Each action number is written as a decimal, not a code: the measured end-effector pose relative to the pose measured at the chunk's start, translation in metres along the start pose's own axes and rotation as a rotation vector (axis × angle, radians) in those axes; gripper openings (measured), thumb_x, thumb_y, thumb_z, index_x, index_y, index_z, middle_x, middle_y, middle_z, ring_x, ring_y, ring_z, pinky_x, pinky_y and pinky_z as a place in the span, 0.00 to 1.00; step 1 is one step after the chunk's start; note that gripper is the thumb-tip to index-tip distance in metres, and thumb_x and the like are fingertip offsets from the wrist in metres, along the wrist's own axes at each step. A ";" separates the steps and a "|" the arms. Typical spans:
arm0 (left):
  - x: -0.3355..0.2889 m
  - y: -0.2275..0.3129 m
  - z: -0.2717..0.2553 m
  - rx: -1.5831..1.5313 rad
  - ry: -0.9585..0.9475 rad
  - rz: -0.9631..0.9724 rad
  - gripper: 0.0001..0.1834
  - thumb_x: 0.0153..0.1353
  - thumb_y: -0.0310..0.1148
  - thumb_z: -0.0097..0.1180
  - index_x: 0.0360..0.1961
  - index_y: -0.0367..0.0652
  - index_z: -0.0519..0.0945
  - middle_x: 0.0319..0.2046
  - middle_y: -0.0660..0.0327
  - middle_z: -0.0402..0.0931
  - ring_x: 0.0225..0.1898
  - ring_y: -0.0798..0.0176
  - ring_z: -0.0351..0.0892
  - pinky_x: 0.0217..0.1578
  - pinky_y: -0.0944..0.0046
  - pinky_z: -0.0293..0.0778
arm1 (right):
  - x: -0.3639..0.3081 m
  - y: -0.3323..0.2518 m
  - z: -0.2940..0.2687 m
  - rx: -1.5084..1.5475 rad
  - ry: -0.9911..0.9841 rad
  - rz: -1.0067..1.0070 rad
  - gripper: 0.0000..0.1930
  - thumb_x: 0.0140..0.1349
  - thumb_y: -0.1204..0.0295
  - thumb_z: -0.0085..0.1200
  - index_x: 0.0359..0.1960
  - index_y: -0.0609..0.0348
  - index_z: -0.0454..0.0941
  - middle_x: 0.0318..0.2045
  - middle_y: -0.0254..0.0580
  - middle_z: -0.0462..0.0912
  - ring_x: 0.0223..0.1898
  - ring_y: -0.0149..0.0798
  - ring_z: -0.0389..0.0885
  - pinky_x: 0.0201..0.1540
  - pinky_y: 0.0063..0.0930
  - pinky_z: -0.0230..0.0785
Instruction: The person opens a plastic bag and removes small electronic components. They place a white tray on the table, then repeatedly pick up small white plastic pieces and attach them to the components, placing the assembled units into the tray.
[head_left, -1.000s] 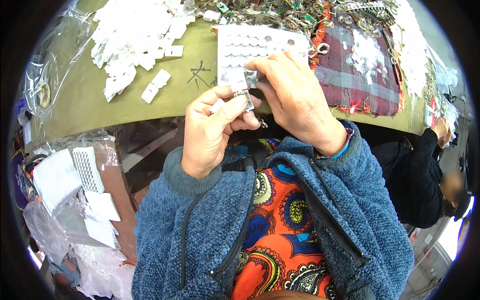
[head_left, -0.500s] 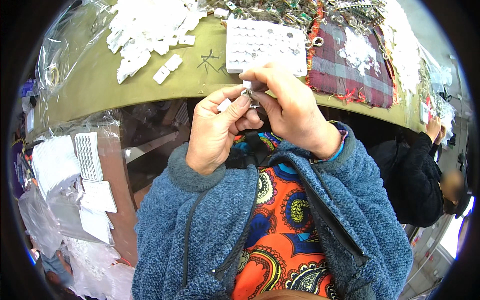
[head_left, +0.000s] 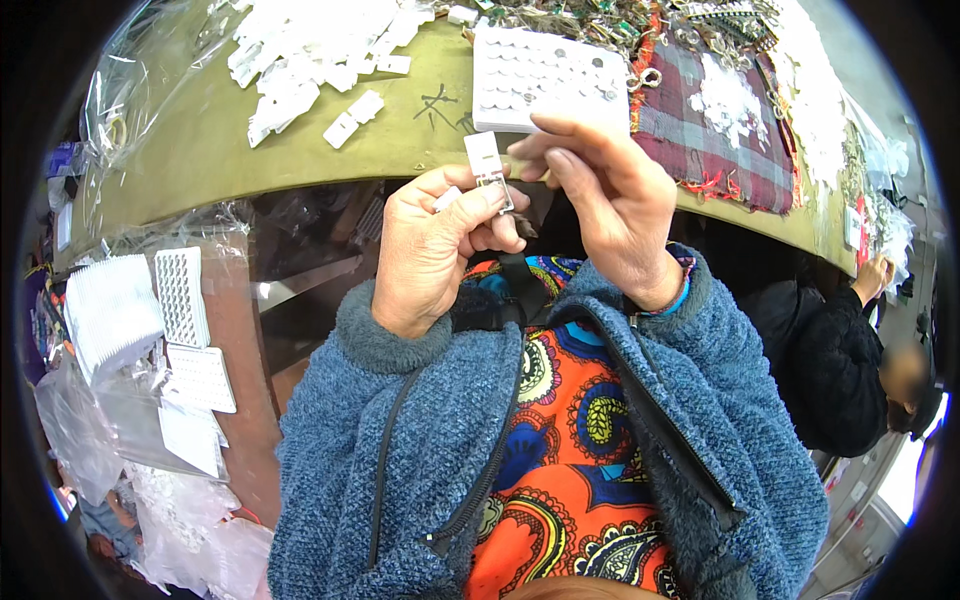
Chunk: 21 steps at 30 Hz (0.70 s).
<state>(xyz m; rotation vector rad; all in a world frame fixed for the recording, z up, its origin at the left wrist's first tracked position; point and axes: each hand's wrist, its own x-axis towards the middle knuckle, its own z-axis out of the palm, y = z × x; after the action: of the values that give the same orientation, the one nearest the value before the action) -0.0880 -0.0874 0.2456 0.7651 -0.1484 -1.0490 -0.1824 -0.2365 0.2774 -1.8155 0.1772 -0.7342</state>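
My left hand [head_left: 425, 240] is closed on a small flat white plastic piece [head_left: 482, 150], pinched between thumb and fingers. A small metal part [head_left: 497, 184] shows at the lower end of this piece. A second small white piece [head_left: 447, 199] sticks out between the fingers of the same hand. Just to the right, my right hand [head_left: 620, 205] is raised with thumb and fingers apart, touching nothing that I can see. Right behind the hands lies a white tray [head_left: 500, 116] with rows of small round pieces.
The green tabletop [head_left: 300, 165] carries a heap of white pieces [head_left: 315, 45], two loose white pieces [head_left: 353, 118] and a plaid cloth [head_left: 690, 145]. Tangled metal parts [head_left: 570, 18] lie at the back. White trays [head_left: 205, 380] stand at left. A person in black [head_left: 815, 370] works at right.
My right hand has let go of the white piece and drawn away to the right, its fingers parting. More of the piece now shows in my left hand.
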 end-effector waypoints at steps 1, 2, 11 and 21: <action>0.000 0.000 0.001 0.038 0.004 -0.027 0.08 0.66 0.24 0.56 0.42 0.29 0.80 0.33 0.53 0.83 0.26 0.68 0.83 0.31 0.67 0.85 | 0.000 0.000 -0.001 -0.023 -0.024 0.101 0.09 0.67 0.79 0.55 0.48 0.65 0.80 0.30 0.39 0.85 0.29 0.28 0.82 0.33 0.23 0.76; 0.001 0.000 0.002 0.036 -0.001 -0.057 0.08 0.66 0.23 0.56 0.42 0.29 0.81 0.33 0.53 0.83 0.26 0.68 0.83 0.30 0.68 0.83 | 0.000 0.001 -0.001 -0.048 -0.070 0.205 0.08 0.66 0.77 0.58 0.45 0.66 0.81 0.29 0.37 0.84 0.28 0.26 0.81 0.31 0.21 0.74; 0.007 -0.010 -0.002 -0.155 -0.117 -0.280 0.14 0.64 0.34 0.65 0.42 0.33 0.80 0.31 0.60 0.80 0.20 0.77 0.71 0.21 0.77 0.70 | 0.004 0.010 -0.018 -0.040 -0.268 0.052 0.09 0.58 0.74 0.66 0.39 0.63 0.84 0.36 0.41 0.83 0.36 0.33 0.83 0.38 0.26 0.75; 0.019 -0.025 0.000 -0.200 -0.235 -0.355 0.24 0.69 0.46 0.57 0.52 0.34 0.72 0.33 0.70 0.72 0.22 0.83 0.61 0.23 0.79 0.61 | -0.002 0.029 -0.037 -0.366 -0.187 -0.636 0.15 0.49 0.77 0.70 0.37 0.64 0.79 0.36 0.44 0.81 0.29 0.43 0.78 0.30 0.35 0.69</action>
<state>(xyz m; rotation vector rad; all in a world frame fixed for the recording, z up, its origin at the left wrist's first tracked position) -0.0963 -0.1099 0.2255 0.4934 -0.1080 -1.4675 -0.1987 -0.2762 0.2578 -2.3093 -0.4377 -1.0075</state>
